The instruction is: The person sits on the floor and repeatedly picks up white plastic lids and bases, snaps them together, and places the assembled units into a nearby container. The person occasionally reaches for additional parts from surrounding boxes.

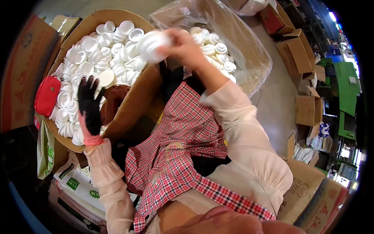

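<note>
Gripping a blurred, white, round plastic piece (151, 47) at the far right rim of the brown cardboard box (136, 93), the bare right hand (185, 48) in the head view is nearer it, forearm slanting in from the box's right; blur hides any long axis. Over the box's near part, the black-gloved left hand (90, 104) spreads its fingers, visibly holding nothing.

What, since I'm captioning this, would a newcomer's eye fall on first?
Likely the heap of round white pieces in the cardboard box, upper left. Near the box's right edge, the right hand grips a blurred white object; a red pouch sits at the left edge.
</note>
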`<state>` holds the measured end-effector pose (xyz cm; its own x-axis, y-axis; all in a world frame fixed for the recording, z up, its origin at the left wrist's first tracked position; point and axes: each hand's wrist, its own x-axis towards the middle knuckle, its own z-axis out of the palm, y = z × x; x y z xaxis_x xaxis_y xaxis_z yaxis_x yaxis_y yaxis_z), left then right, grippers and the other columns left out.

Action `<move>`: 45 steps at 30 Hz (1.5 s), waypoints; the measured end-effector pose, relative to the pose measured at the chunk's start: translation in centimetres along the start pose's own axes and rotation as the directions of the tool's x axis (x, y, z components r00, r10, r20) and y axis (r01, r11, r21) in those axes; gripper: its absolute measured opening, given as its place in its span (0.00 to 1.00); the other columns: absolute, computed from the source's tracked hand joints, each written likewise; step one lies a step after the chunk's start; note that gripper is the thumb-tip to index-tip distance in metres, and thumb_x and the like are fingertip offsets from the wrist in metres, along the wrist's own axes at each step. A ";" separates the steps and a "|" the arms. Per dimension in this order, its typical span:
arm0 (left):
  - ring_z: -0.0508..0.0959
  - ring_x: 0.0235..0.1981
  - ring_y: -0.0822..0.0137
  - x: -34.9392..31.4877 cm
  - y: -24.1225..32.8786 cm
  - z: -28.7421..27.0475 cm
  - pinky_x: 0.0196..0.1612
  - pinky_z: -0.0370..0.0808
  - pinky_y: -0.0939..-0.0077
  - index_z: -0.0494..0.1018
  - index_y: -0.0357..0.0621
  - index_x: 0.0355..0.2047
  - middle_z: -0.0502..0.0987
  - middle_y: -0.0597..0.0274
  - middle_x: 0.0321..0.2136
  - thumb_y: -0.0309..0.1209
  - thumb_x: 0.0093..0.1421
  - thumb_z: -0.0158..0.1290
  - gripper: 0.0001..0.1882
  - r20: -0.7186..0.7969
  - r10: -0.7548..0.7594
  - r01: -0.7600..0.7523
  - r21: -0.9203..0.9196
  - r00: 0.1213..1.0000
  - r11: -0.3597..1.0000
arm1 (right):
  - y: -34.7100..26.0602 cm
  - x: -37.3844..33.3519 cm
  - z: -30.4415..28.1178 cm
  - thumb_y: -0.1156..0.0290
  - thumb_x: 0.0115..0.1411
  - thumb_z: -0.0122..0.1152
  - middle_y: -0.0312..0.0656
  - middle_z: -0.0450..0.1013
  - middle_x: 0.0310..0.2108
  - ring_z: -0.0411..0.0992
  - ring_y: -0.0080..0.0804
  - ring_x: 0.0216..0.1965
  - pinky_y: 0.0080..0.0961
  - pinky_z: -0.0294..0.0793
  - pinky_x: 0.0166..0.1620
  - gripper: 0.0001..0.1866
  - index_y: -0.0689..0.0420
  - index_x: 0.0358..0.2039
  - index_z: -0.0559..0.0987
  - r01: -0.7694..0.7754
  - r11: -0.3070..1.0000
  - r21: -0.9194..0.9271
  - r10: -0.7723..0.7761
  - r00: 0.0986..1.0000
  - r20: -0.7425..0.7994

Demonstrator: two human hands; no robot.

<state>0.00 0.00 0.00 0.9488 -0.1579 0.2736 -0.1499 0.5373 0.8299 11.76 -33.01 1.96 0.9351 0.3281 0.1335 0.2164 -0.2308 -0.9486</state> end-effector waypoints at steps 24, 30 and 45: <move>0.67 0.57 0.53 -1.1 -2.4 -5.3 0.59 0.66 0.58 0.60 0.34 0.58 0.65 0.48 0.56 0.35 0.68 0.36 0.23 -0.510 -0.128 0.257 0.192 0.851 0.947 | 32.3 -14.3 -14.4 0.56 0.36 0.77 0.59 0.71 0.40 0.70 0.55 0.44 0.39 0.70 0.47 0.44 0.66 0.49 0.65 -0.581 0.434 -0.689 0.424 0.806 -0.413; 0.71 0.54 0.54 -1.6 0.1 -5.1 0.56 0.70 0.62 0.60 0.32 0.57 0.68 0.47 0.53 0.31 0.67 0.38 0.21 -0.501 -0.011 0.202 0.329 0.866 0.922 | 22.5 -4.4 -11.1 0.61 0.44 0.72 0.54 0.72 0.41 0.70 0.49 0.45 0.41 0.69 0.48 0.25 0.62 0.40 0.75 -0.264 0.548 -0.794 0.092 0.962 -0.257; 0.74 0.40 0.75 -3.3 0.9 -6.3 0.43 0.70 0.82 0.72 0.37 0.46 0.76 0.66 0.38 0.35 0.62 0.52 0.16 -0.546 0.121 0.221 0.519 0.829 0.825 | 11.2 12.7 23.1 0.83 0.48 0.57 0.43 0.62 0.59 0.64 0.55 0.54 0.39 0.72 0.50 0.36 0.39 0.58 0.66 0.757 0.527 -0.386 -0.032 0.471 0.881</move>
<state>-1.55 6.23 -3.27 0.9202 0.3865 0.0620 -0.0581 -0.0217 0.9981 19.54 -10.26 -13.63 0.1865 0.9694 -0.1594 0.9303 -0.2264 -0.2885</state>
